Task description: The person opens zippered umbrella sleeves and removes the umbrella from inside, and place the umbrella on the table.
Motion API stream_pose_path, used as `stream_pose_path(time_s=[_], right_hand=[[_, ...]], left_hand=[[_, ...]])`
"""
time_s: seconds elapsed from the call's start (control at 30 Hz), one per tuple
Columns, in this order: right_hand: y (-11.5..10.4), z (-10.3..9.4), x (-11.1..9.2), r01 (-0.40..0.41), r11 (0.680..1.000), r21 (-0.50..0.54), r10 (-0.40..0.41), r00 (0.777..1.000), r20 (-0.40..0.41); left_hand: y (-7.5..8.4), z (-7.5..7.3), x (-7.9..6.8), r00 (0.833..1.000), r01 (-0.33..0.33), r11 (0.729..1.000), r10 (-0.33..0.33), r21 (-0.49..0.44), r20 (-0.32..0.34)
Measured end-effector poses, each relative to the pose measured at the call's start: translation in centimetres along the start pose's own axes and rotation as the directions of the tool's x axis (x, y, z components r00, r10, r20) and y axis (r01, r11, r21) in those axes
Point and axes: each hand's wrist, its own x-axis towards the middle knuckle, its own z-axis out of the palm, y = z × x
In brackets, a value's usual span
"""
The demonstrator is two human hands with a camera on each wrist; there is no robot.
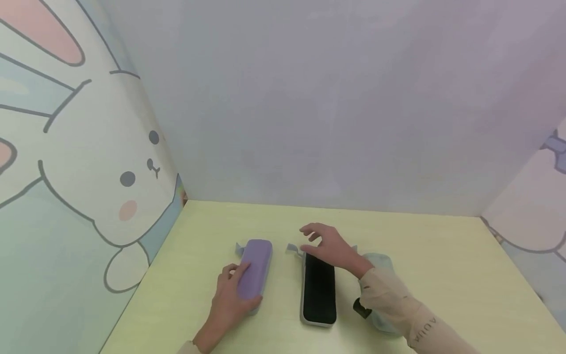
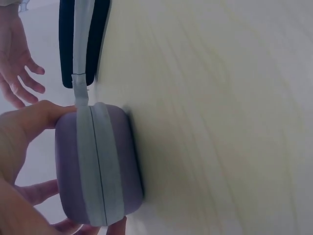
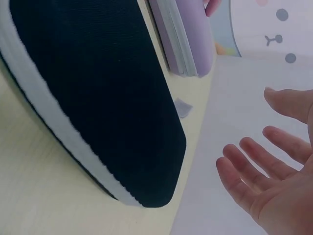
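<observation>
My left hand (image 1: 227, 300) grips a purple zippered pencil case (image 1: 261, 260) lying on the table, thumb on one long side and fingers on the other. In the left wrist view a pale grey zipper band (image 2: 98, 166) runs round the purple case. Just right of it lies a black pencil case (image 1: 319, 295) with a pale zipper edge and a grey tab (image 1: 293, 248) at its far end. Over that far end is my right hand (image 1: 327, 246), its fingers spread and loosely bent, holding nothing. The right wrist view shows the right palm (image 3: 288, 200) apart from the black case.
A pale green case (image 1: 383, 322) lies to the right, partly hidden beneath my right sleeve (image 1: 393, 300). A small black object (image 1: 362, 308) shows by that sleeve. The pale yellow table (image 1: 212, 221) meets a plain back wall (image 1: 331, 123), with a rabbit-print side wall (image 1: 88, 147) on the left.
</observation>
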Motion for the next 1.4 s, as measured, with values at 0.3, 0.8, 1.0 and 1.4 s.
stream_pose_path(time_s=[0.3, 0.8, 1.0, 1.4], right_hand=[[-0.9, 1.4, 3.1, 0.031, 1.0, -0.003, -0.031, 0.997, 0.071], [-2.1, 4.2, 8.3, 0.02, 0.999, -0.034, -0.013, 0.982, 0.19], [-2.3, 5.5, 9.9, 0.093, 0.991, -0.098, -0.069, 0.971, 0.228], [-1.3, 7.2, 10.9, 0.136, 0.987, -0.081, -0.099, 0.929, 0.357]], left_hand=[[-0.5, -0.4, 0.3, 1.0, 0.012, 1.0, -0.012, 0.015, 0.002], [-1.0, -1.0, 0.3, 0.999, 0.001, 0.998, -0.003, 0.061, 0.035], [-0.9, -1.3, 0.1, 0.999, -0.032, 0.997, 0.03, 0.074, 0.034], [-1.0, -1.0, 0.6, 0.992, -0.101, 0.994, 0.099, 0.029, 0.072]])
